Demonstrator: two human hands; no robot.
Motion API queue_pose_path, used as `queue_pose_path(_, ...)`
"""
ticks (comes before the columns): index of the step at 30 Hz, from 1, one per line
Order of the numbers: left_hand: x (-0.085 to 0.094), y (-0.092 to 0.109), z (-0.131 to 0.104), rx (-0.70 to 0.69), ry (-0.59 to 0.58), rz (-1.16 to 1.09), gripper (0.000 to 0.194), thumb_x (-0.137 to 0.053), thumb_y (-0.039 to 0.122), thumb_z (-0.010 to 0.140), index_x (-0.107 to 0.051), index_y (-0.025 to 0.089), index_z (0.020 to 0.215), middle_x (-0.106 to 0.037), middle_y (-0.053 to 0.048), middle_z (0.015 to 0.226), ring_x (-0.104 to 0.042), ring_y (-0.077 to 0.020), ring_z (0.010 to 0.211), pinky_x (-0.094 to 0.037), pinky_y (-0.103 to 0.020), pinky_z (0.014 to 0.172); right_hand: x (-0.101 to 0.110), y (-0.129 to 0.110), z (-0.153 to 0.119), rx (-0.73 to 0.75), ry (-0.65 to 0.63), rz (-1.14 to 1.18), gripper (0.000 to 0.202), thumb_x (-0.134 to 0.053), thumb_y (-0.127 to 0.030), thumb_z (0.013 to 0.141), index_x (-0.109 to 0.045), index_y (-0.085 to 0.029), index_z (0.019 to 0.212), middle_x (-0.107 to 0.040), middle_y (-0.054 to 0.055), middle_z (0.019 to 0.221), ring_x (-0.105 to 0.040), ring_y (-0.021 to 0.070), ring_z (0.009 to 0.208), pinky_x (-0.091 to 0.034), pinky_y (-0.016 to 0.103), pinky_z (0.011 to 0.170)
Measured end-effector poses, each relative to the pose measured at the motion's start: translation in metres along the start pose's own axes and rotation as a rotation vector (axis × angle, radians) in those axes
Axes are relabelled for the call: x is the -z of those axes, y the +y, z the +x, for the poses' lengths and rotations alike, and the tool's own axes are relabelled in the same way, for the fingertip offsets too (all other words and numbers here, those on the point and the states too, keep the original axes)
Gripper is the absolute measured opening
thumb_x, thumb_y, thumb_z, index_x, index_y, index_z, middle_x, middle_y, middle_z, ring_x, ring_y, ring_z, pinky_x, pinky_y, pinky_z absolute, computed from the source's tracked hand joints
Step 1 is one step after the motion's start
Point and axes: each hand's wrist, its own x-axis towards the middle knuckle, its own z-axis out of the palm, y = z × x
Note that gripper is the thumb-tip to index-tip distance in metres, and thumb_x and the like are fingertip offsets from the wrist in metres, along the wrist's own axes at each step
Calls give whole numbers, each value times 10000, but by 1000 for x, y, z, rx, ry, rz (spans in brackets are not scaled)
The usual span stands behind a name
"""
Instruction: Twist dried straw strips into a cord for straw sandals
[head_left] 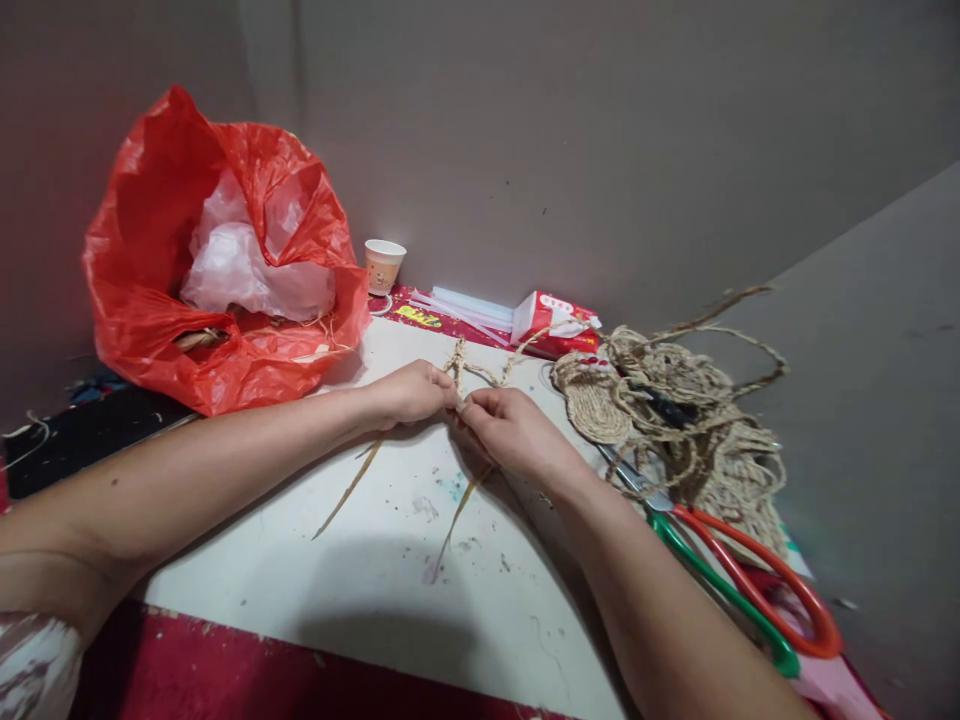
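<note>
Pinching at the lower end of the tan braided plant-fibre cord, both hands meet over the flat white board, slightly above its middle. The left hand has its fingers curled closed, with the tips against the cord. The right hand is likewise closed, thumb pressed to index finger on the same end; the exact strand under each fingertip is hidden. One narrow brown fibre strip hangs out below the left hand, and a second flat brown strip extends below the right. From the work, a length of cord runs right toward the heaped coils of beige braided rope. Large scissors with green and red handles lie at the near side of the heap, blades partly crossed by rope. At the far edge stand a small printed paper cup and, further right, a red-and-white tissue pack. A wide-mouthed red plastic bag, containing a crumpled translucent white bag, is positioned at far left.
</note>
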Motion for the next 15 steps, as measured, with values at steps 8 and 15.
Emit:
queue_pose_path(8,1,5,-5,109,-60,-177,193,-532,176,713,-404,182,569,-300,81,421,-213,-43,329,-114,-207,349,-12,-5,-7,11,101,-172,269,-407,-192,806,-585,-181,605,-651,89,563,-575,190,525,-358,281,515)
queue_pose_path(15,-5,7,-9,119,-30,-195,231,-542,195,730,-420,168,536,-288,81,371,-196,-40,318,-96,-206,347,-21,-28,-26,105,63,-415,224,-424,-188,834,-623,-142,740,-672,158,711,-577,235,602,-316,322,550)
